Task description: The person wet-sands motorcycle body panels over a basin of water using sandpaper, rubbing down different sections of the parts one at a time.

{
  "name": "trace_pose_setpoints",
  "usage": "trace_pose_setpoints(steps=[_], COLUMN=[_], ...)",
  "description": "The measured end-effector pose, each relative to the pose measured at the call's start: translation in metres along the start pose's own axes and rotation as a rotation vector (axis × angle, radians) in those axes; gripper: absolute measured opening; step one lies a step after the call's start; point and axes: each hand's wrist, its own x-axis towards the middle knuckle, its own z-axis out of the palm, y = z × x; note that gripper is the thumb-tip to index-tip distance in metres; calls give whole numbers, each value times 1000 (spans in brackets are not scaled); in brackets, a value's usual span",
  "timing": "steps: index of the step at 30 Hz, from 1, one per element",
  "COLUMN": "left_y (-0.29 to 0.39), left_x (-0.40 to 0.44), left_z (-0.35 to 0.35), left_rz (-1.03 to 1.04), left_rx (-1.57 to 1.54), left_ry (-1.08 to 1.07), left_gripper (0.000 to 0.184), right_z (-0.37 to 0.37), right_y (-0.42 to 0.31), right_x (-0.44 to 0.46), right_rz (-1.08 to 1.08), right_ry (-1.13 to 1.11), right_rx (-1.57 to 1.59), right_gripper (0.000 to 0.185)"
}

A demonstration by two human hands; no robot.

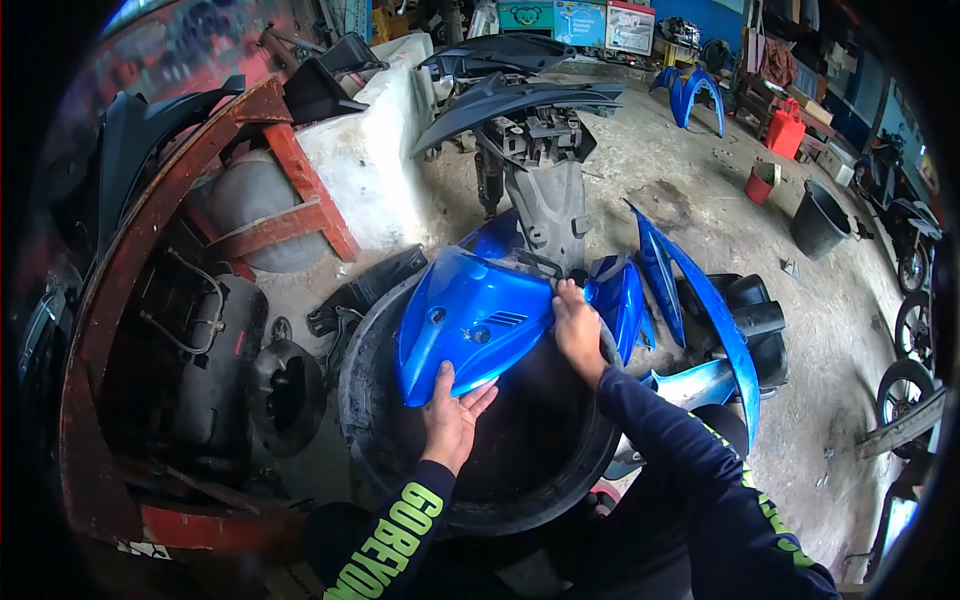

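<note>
A glossy blue motorcycle body panel [475, 315], with vent slots and two round holes, is held tilted over a large black tub [365, 450]. My left hand [455, 420] grips its lower edge, thumb on the face and the other fingers spread along the underside. At the panel's right end is my right hand [580, 325], its fingers curled over the edge; the thumb is hidden. A small dark piece [538, 264] shows just beyond those fingertips, too unclear to name. More blue panels [618, 300] lean at the tub's far and right sides.
A partly stripped motorcycle with a dark rear fender [550, 205] stands beyond the tub. To the left are a rusty red frame [95, 330] and a dark cylinder [225, 340]. A long blue trim piece [715, 310] lies right. A black bucket [820, 220] stands farther off.
</note>
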Motion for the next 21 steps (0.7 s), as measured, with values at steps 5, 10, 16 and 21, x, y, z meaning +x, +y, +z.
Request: trace_pose_setpoints(steps=[5, 10, 16, 21], left_y=[6, 8, 8, 8], left_x=[1, -2, -7, 1], left_z=[-4, -2, 5, -7], left_rz=[-41, -31, -7, -23], left_rx=[-36, -4, -9, -8], left_ry=[8, -3, 27, 28], left_gripper=[62, 62, 60, 58], right_z=[-41, -35, -19, -35], right_y=[-50, -51, -20, -47], right_x=[-15, -18, 1, -6], right_rz=[152, 58, 199, 28], right_ry=[-320, -226, -142, -249], right_rx=[349, 257, 157, 215], right_gripper=[36, 36, 37, 36])
